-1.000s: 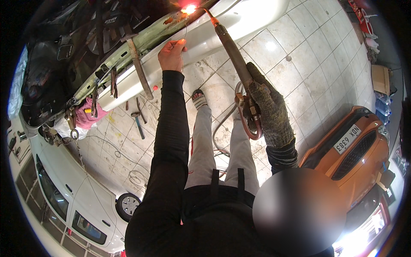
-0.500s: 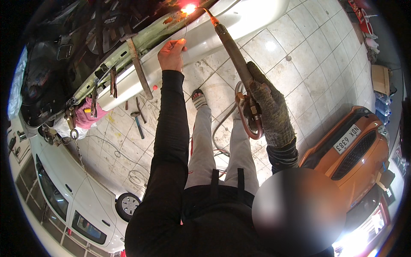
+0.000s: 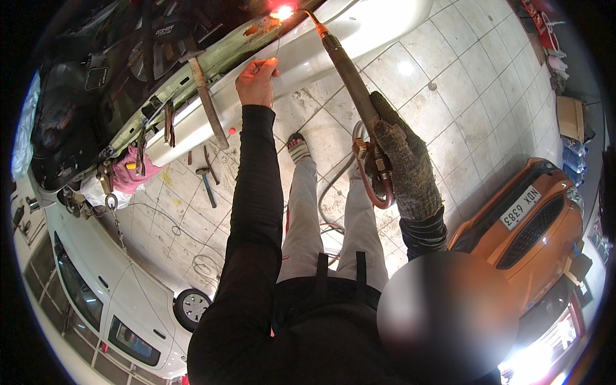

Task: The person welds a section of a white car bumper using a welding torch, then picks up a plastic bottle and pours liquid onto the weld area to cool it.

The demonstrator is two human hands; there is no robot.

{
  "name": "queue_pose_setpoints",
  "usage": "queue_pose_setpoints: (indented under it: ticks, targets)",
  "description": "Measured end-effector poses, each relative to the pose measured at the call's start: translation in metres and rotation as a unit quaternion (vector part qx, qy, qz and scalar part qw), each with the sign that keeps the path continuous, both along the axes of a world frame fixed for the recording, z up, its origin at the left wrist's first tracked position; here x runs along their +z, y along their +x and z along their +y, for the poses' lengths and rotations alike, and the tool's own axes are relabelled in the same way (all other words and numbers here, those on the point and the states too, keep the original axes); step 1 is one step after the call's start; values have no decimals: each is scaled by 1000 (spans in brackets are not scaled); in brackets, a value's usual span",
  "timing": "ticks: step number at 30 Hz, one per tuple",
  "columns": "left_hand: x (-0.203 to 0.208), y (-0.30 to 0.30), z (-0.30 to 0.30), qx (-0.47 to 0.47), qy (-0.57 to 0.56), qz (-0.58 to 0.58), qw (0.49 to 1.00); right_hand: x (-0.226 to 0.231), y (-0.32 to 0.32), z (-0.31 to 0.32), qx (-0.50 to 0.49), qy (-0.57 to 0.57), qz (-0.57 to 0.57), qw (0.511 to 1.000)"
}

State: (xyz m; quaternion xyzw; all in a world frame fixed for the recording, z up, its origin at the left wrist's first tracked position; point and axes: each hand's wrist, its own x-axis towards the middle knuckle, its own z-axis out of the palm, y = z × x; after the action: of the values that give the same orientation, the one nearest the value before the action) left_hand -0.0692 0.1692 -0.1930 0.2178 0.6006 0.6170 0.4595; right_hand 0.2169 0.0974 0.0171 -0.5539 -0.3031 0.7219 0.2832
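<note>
Wrapped in a thick grey work glove, my right hand (image 3: 407, 160) grips a gas torch (image 3: 350, 80) by its long handle. The torch's bent tip reaches to the top of the picture, where a bright glow (image 3: 282, 13) burns on the edge of a car body sill (image 3: 237, 45). Bare and pinched, my left hand (image 3: 256, 82) holds a thin wire rod (image 3: 278, 46) whose far end runs up to the glow. The exact spot where rod and metal meet is lost in the glare. A hammer (image 3: 208, 106) rests across the sill, left of my left hand.
Pliers-like clamps (image 3: 169, 125) hang on the sill. Another hammer (image 3: 206, 186) lies on the tiled floor (image 3: 443, 96). Hoses (image 3: 330, 199) run down by my legs. A white car (image 3: 115, 289) stands at the left, an orange car (image 3: 532, 224) at the right.
Almost nothing differs. Torch, glow and both hands keep nearly the same places.
</note>
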Motion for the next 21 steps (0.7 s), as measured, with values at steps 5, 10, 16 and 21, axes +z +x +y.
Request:
queue_pose_setpoints:
  ticks: [5, 10, 16, 21]
  targets:
    - [-1, -1, 0, 0, -3, 0, 1000, -2, -1, 0, -8, 1, -5, 1000]
    - [-2, -1, 3, 3, -10, 0, 1000, -5, -1, 2, 5, 12, -19, 1000]
    - [1, -1, 2, -4, -15, 10, 1000, 3, -1, 4, 20, 14, -37, 999]
    - [3, 1, 2, 0, -8, 5, 1000, 0, 0, 3, 25, 18, -59, 998]
